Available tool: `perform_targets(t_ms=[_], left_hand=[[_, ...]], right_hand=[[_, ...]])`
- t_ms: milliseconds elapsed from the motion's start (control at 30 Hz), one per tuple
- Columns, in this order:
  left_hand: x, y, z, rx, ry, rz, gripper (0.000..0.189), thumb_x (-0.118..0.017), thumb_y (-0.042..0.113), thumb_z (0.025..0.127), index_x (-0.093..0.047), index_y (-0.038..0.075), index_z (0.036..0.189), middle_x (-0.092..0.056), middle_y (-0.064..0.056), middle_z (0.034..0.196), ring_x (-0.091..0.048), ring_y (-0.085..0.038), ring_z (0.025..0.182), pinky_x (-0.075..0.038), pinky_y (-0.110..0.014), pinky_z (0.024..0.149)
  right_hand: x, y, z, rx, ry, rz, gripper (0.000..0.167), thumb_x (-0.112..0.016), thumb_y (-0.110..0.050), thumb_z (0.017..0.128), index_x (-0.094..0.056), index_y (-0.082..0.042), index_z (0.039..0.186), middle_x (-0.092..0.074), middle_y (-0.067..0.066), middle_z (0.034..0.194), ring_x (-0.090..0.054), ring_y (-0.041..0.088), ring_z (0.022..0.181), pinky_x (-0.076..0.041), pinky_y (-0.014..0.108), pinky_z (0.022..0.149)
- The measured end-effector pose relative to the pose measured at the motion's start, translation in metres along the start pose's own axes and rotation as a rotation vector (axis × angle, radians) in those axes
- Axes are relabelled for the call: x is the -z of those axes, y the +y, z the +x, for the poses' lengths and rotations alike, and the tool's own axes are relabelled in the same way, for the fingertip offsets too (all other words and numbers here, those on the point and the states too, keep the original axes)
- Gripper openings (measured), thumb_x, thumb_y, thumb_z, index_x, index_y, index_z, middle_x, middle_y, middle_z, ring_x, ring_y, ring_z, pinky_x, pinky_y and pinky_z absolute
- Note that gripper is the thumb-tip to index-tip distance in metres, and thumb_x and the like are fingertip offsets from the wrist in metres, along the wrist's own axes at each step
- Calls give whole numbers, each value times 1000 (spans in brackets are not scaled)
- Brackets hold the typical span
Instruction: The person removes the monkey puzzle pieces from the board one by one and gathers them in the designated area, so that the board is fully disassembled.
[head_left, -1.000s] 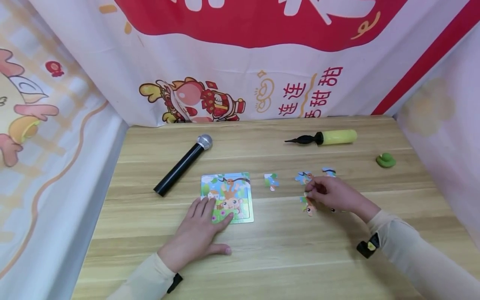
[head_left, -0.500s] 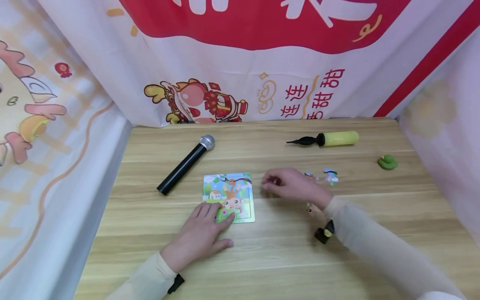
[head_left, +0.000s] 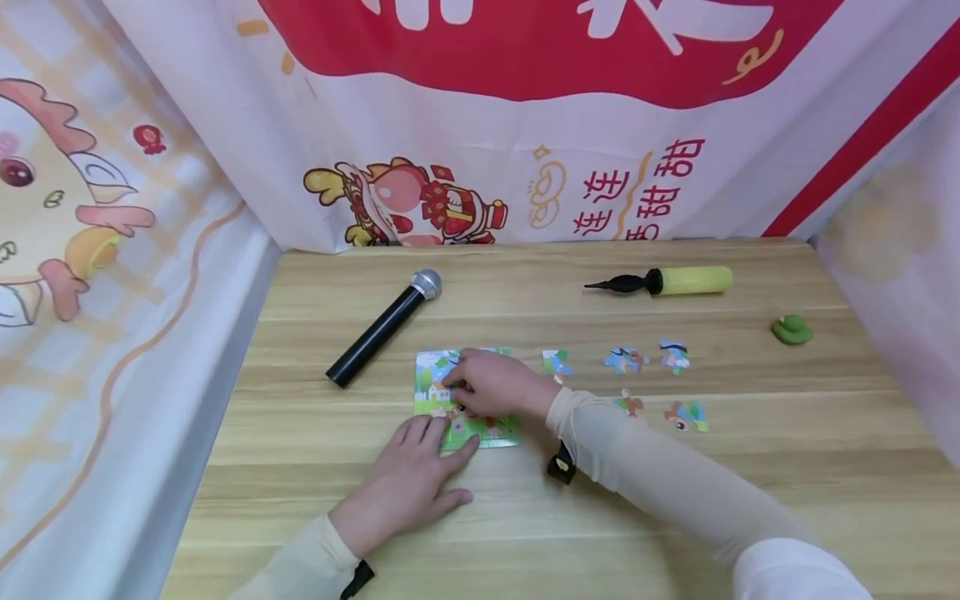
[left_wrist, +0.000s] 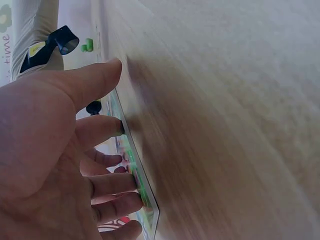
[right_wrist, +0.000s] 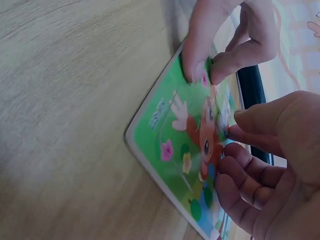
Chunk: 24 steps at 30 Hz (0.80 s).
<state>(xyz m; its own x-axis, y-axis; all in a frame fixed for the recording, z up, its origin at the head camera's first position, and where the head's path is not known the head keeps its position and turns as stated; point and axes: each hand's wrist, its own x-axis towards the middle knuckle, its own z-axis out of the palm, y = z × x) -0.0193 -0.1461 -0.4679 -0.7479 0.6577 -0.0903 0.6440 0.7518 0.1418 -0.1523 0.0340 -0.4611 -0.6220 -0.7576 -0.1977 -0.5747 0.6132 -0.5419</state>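
Observation:
A square puzzle board (head_left: pixel 429 371) with a cartoon monkey picture lies flat on the wooden table. My left hand (head_left: pixel 405 477) rests at its near left edge, fingertips touching the picture and fingers mostly straight. Over the middle of the board is my right hand (head_left: pixel 498 385), its thumb and index finger close together, pinching a puzzle piece that the fingers almost wholly hide. In the right wrist view, the other fingers curl down onto the picture (right_wrist: pixel 167 150). Loose puzzle pieces lie to the right: one piece (head_left: pixel 557 363) beside the board and several farther off, such as a giraffe-coloured piece (head_left: pixel 686 415).
A black microphone (head_left: pixel 382 333) with a silver head lies behind the board to the left. Farther back on the right are a yellow hand pump (head_left: pixel 663 282) and a small green toy (head_left: pixel 792 329). Printed curtains (head_left: pixel 487 167) hang along the table's back and sides.
My right hand has moved left from the loose pieces, past the piece beside the board, and onto the board. The left hand has stayed at the board's edge. The head view has shifted slightly.

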Motion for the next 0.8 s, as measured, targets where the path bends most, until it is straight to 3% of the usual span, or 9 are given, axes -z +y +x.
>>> perform_targets(t_ms=[200,433,667,800], left_hand=[[-1,0,1,26,6,-9,64,-64,58,94,-59,21,146,-48,-23,141,-44,-38,124,-39,-53,103],[-2,0,4,17,9,-1,65,-63,60,94,-59,22,146,-49,-22,139,-44,-37,122,-43,-50,96],[-4,0,4,28,3,-8,66,-63,60,93,-57,23,147,-48,-22,139,-43,-37,122,-42,-52,98],[-5,-1,4,30,3,-10,67,-63,61,93,-56,23,148,-48,-23,141,-43,-38,124,-41,-54,100]], right_hand=[[-1,2,1,-24,-4,80,28,-61,-23,104,-73,-13,126,-61,-4,109,-56,8,86,-49,24,80],[-4,5,1,-10,24,81,25,-63,-23,102,-74,-13,123,-61,-6,104,-57,7,81,-50,22,74],[-5,8,4,-31,46,269,13,-63,-17,102,-72,-13,110,-67,-4,84,-60,8,58,-53,23,63],[-5,10,5,-30,72,316,7,-65,-16,102,-71,-15,104,-69,-3,81,-60,9,58,-53,24,64]])
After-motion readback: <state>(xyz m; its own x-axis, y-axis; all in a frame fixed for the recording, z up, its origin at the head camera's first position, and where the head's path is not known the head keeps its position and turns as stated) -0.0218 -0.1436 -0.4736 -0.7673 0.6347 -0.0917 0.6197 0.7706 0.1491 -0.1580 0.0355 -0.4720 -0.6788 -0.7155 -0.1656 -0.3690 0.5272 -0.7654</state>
